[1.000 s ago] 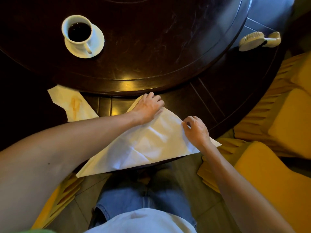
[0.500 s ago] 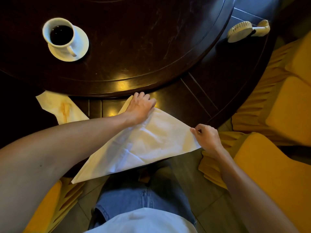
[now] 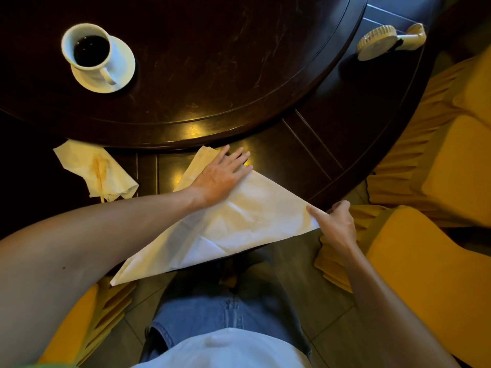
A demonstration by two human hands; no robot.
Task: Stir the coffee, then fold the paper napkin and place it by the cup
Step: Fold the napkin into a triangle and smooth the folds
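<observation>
We see the paper napkin [image 3: 239, 224] folded into a long triangle, lying on the near edge of the dark wooden table [image 3: 305, 155] and hanging partly off it toward our lap. Our left hand [image 3: 221, 176] lies flat on the napkin's upper part, fingers straight and spread a little, pressing the paper onto the table — nothing is gripped there. Our right hand [image 3: 336, 224] pinches the napkin's right corner between thumb and curled fingers, right at the table's rim. The napkin's long edge runs from that pinched corner down to a point below our left forearm, past the table's edge.

Far beyond our left hand, and to its left, a white cup [image 3: 87, 49] of dark coffee stands on a white saucer [image 3: 121, 73], its handle turned toward us — well apart from the napkin. Both sit on the raised round centre of the table. Just left of our left forearm lies a crumpled tissue [image 3: 98, 173] with a yellowish stain, not touching the napkin. Far beyond our right hand, near the table's far rim, lies a small cream handheld fan [image 3: 382, 43]. To the right of our right hand stand chairs in yellow covers [image 3: 438, 261], and below both hands we see blue jeans [image 3: 233, 314].
</observation>
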